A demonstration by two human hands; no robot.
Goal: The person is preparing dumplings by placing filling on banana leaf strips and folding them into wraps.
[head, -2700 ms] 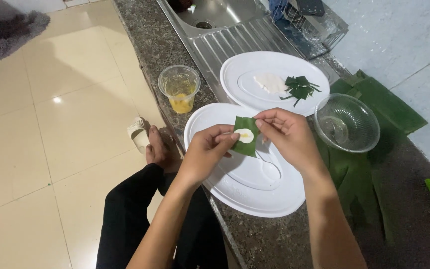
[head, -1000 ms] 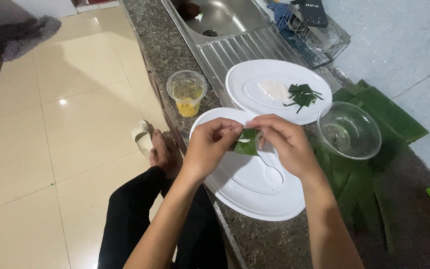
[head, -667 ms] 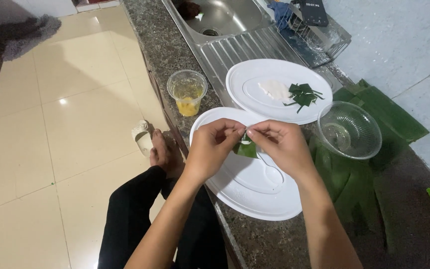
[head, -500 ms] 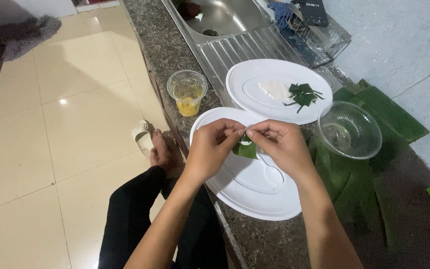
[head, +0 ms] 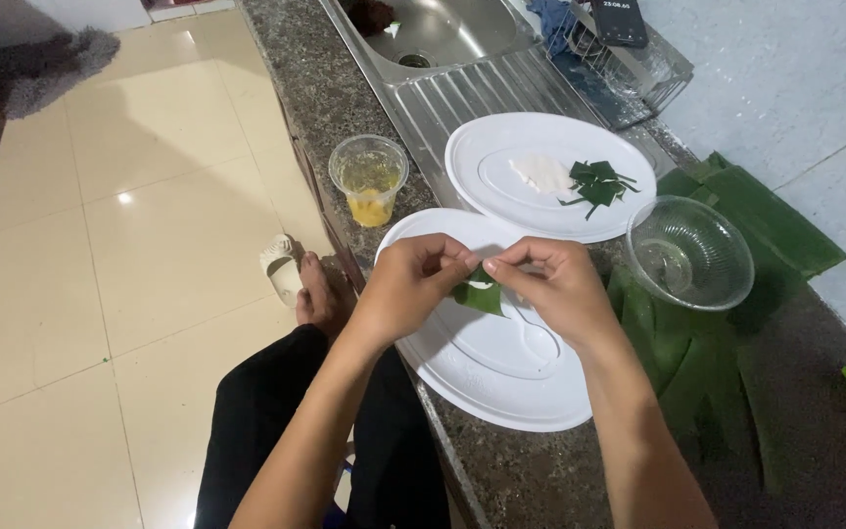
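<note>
Small folded green leaf piece (head: 480,296) pinched between both hands, held just above near white oval plastic plate (head: 501,377) on dark speckled granite counter (head: 501,470). Left hand (head: 411,286) curled, fingertips closed narrow on leaf's left edge. Right hand (head: 558,289) bent at wrist, thumb and forefinger closed on right edge. Forearms angled inward, fingertips nearly touching.

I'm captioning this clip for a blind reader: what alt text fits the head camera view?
Both hands, left hand and right hand, pinch a small folded green leaf piece above a white plate on a granite counter.
</note>
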